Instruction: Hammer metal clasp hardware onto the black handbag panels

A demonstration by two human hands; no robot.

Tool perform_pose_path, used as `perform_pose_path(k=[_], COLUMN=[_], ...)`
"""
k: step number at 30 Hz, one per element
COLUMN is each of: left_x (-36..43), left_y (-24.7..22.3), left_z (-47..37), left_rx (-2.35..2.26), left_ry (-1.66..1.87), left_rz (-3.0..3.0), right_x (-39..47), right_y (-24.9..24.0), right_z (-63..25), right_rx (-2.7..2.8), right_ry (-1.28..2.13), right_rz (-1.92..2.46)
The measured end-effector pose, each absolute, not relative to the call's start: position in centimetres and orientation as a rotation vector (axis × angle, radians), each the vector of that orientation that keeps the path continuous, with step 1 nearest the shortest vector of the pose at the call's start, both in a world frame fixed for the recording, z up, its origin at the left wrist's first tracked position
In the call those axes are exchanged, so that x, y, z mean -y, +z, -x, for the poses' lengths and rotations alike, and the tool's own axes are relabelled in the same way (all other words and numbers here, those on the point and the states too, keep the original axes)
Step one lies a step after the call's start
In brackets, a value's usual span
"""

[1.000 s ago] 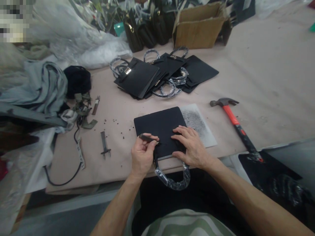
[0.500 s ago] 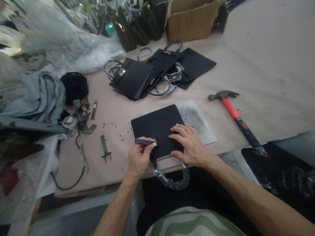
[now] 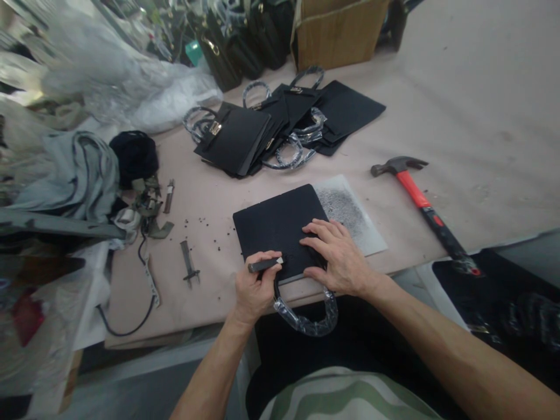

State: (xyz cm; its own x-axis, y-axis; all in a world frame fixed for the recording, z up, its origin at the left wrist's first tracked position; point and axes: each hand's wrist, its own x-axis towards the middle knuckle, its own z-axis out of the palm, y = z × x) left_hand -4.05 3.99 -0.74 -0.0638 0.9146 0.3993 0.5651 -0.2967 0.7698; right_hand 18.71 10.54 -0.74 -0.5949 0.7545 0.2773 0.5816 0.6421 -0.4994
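A black panel (image 3: 275, 221) lies near the table's front edge, its plastic-wrapped handle (image 3: 308, 324) hanging toward my body. My left hand (image 3: 258, 283) pinches a short dark tool (image 3: 262, 265) with a pale tip, held nearly level over the panel's lower left part. My right hand (image 3: 335, 256) rests on the panel's right side, fingers spread over it, thumb near the lower edge. Under the panel's right side a white board (image 3: 350, 216) with dark speckled marks sticks out.
A hammer (image 3: 422, 204) with a red and black handle lies at the right. Behind are stacked black panels (image 3: 240, 134) and a cardboard box (image 3: 339, 35). A pronged metal tool (image 3: 188, 262), small black bits and crumpled cloth (image 3: 79, 175) lie at the left.
My left hand has shifted slightly right with the dark tool, whose rear end now points a little lower. My right hand stays in place on the panel.
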Motion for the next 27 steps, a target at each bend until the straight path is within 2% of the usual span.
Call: perform_pose_path(k=[13, 23, 27], left_x=[-3.9, -4.9, -5.2], left_y=[-1.5, -1.0, -1.0], left_z=[3.7, 2.8, 2.6], left_rx=[-1.600, -1.598, -1.555], left_ry=[1.307, 1.243, 1.210], left_rz=[-1.873, -2.114, -2.089], right_x=[-10.6, -10.5, -10.8], right_y=[-0.8, -0.9, -0.1], right_z=[-18.8, -18.7, -19.1], right_rx=[2.394, 2.389, 2.308], right_ry=[0.528, 0.508, 0.647], right_rz=[1.047, 1.041, 0.971])
